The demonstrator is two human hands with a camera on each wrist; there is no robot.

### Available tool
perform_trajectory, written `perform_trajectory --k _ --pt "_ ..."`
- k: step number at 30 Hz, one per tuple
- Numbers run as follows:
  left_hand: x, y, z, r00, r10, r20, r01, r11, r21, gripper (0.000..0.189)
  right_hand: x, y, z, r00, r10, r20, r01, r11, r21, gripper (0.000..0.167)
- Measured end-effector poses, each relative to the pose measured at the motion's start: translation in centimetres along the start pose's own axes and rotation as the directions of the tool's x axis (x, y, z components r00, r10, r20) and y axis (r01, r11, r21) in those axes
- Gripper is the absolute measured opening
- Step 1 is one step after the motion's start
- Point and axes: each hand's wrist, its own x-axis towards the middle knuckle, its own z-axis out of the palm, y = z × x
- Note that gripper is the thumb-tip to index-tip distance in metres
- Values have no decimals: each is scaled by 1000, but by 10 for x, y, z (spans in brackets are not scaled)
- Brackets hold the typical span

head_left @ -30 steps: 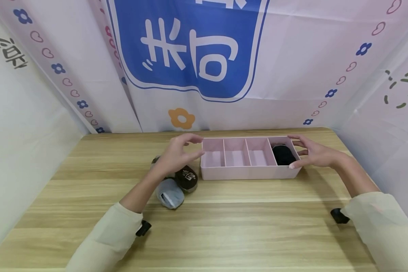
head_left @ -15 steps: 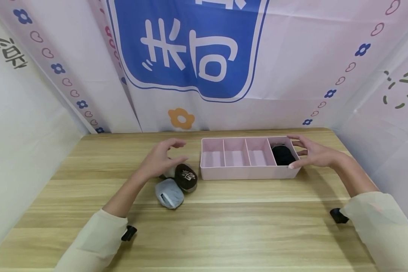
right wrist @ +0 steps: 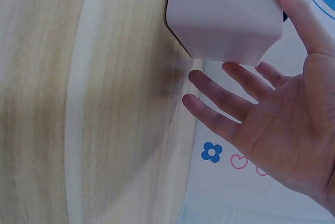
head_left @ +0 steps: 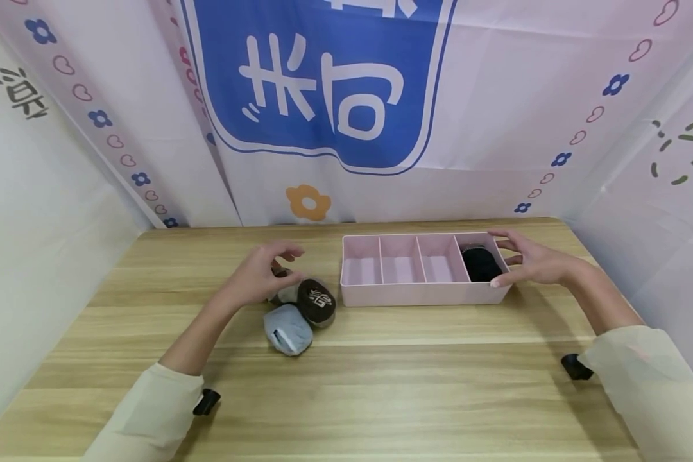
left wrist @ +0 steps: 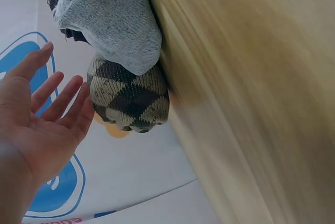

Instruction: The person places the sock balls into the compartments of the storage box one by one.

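Note:
Several rolled-up pairs of socks lie bunched left of the box. They are a light grey pair (head_left: 289, 330), a dark brown pair (head_left: 316, 303) with pale lettering, and a checkered pair (left wrist: 131, 96) partly hidden behind my left hand in the head view. That left hand (head_left: 260, 273) hovers at the checkered pair, thumb and fingers apart, holding nothing. At the right end of a pink divided box (head_left: 404, 294), my right hand (head_left: 534, 260) spans the width, thumb on the front corner and index finger at the back corner. A black rolled pair (head_left: 481, 263) fills the rightmost compartment.
The box's other compartments hold nothing. Everything stands on a wood-grain table (head_left: 381, 391). A printed cloth backdrop (head_left: 485, 128) hangs along its back edge, and white cloth sides (head_left: 40, 186) rise at left and right.
My left hand has moved left from the box's left end to the rolled socks, its fingers now drawn nearer together over the checkered pair. The right hand keeps its place on the box.

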Motion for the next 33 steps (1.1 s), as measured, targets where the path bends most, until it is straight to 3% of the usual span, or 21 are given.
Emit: perform_trajectory --k 9,17,22,28,33 --pt "-8 -7 -7 998 -67 -5 68 995 78 48 0 -2 0 1000 -2 1 2 1000 -2 105" --pt "-15 -18 -13 995 -88 45 81 985 151 51 0 -2 0 1000 -14 4 14 1000 -3 104" --pt "-19 -17 -14 989 -149 22 139 960 243 62 -1 -2 0 1000 -11 5 11 1000 -6 105" --pt "-22 -13 -10 964 -264 -7 251 906 342 76 -1 -3 -1 1000 2 7 -2 1000 -11 105" --pt "-20 -12 -10 957 -291 22 270 912 309 73 -1 -2 0 1000 4 4 -4 1000 -19 105"
